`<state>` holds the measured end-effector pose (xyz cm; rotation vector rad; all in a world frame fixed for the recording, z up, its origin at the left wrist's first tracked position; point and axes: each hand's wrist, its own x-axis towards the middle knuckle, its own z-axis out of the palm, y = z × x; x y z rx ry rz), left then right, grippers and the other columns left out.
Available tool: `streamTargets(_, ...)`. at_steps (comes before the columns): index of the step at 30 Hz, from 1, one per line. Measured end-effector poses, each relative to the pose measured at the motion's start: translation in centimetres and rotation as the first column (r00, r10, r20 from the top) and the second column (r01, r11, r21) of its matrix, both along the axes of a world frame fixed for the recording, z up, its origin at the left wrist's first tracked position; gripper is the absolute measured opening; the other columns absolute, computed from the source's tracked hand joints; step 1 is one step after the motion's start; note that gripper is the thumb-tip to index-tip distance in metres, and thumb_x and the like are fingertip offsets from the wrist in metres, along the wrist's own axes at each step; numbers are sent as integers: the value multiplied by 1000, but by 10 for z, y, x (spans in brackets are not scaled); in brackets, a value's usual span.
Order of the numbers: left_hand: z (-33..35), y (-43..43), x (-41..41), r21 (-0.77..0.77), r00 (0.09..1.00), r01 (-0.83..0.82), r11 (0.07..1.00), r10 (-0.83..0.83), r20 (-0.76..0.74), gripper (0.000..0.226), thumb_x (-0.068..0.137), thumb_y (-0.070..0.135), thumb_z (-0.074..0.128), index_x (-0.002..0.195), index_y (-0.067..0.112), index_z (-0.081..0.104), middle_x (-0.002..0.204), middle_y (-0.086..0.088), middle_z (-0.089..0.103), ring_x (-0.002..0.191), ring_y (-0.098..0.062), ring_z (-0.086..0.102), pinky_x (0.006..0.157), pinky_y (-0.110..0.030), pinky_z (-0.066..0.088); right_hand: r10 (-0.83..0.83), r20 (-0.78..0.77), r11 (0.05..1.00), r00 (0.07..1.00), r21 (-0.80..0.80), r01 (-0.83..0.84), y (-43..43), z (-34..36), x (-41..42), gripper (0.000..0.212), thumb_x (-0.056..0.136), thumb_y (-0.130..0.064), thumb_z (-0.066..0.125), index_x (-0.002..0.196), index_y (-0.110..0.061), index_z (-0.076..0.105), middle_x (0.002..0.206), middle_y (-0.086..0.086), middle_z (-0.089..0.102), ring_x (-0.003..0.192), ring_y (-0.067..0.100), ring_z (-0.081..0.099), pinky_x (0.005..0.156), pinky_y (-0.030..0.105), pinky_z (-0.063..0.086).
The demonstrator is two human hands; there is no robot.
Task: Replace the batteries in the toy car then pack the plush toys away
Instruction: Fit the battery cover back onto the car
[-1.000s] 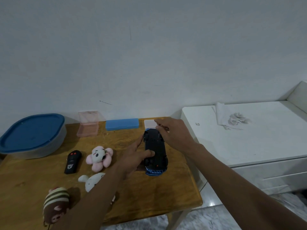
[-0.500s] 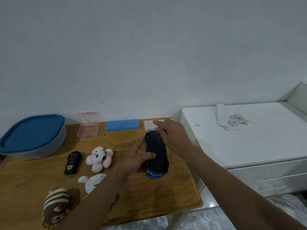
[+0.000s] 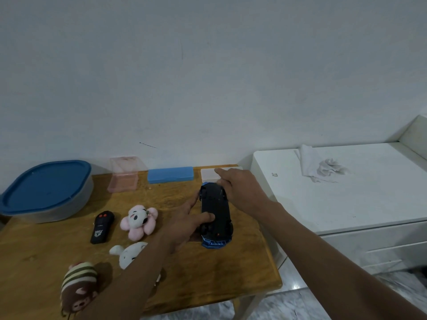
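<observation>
**Fig.** L hand (image 3: pixel 184 224) grips car (image 3: pixel 216 211) at centre frame, thumb across the dark underside, fingers along its left flank. R hand (image 3: pixel 241 192) covers the car's far end, fingers curled at the edge, index out over white box (image 3: pixel 208 174); whether it pinches anything can't be told. Car lies belly-up on table (image 3: pixel 254 262), blue body showing at the near end.

Step, as judged: opening the battery hatch (hatch itself not made out). To do it well:
- Pin car flat w/ L, thumb off the cover.
- Work the latch w/ R, light force.
- Lift the cover straight and park it nearby.

Lower left of frame: pink plush (image 3: pixel 138 221), white plush (image 3: pixel 131 252), striped plush (image 3: pixel 78 285) and remote (image 3: pixel 101 227). Lidded tub (image 3: pixel 57 213) sits at the left edge. Packing not begun.
</observation>
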<state>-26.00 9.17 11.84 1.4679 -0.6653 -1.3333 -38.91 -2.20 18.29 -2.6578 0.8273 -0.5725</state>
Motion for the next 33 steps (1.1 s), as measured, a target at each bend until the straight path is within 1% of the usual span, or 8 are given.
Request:
streamTargets(8,0,1,1,23,1000,-6,1000,6,10,85,83,9,71,143,48,28,115,-6,69,96,-29,71,84,-52,56,31,-2,999,1000,-10,-31,1,0,-2,40,93,-5,54,132,-2,51,108,16,67,98,27,61,90,39,50)
streamTargets(12,1,1,-1,12,1000,-6,1000,6,17,82,83,9,71,143,49,30,113,-4,70,95,-27,71,80,-49,58,24,12,999,1000,-28,-23,1,-3,-3,40,94,-7,53,134,-4,50,112,14,68,102,25,61,92,32,48)
streamTargets(18,1,3,-7,4,999,25,1000,-25,28,79,84,8,70,140,50,32,117,-8,68,98,-29,70,82,-51,57,-51,82,993,995,114,42,0,-8,-7,37,96,-18,54,132,-12,55,110,9,70,98,19,63,88,27,48)
streamTargets(22,-6,3,-16,-6,1000,28,1000,-28,3,76,86,5,67,138,51,35,118,-2,66,101,-29,68,83,-50,57,-149,155,979,977,163,124,2,-15,-16,34,94,-19,57,128,-19,51,73,-2,62,66,12,57,67,27,50)
streamTargets(24,-13,4,-23,8,1000,23,1000,-23,-11,78,86,4,66,140,51,33,118,-3,66,99,-28,69,79,-47,58,-213,172,958,962,228,172,0,-19,-22,30,95,-18,55,124,-20,47,67,-3,54,61,14,55,62,31,50)
streamTargets(28,-28,10,-36,46,999,7,999,-6,-35,80,86,5,66,142,49,29,115,1,68,97,-24,70,75,-41,57,-257,133,915,957,352,197,-3,-32,-39,31,93,-15,56,120,-20,41,72,0,55,68,22,60,69,42,55)
streamTargets(31,-37,14,-45,73,997,25,997,-20,-71,83,86,5,66,144,49,26,118,-1,66,101,-27,68,78,-43,57,-303,56,864,951,436,249,-2,-51,-57,40,89,-19,64,121,-20,40,85,8,62,73,22,63,68,37,55)
streamTargets(33,-43,17,-51,101,994,2,995,9,-110,84,87,3,65,146,46,24,118,0,65,101,-27,68,79,-44,57,-367,9,810,930,494,315,-2,-68,-68,41,85,-23,69,117,-21,43,84,2,61,76,18,62,64,28,52)
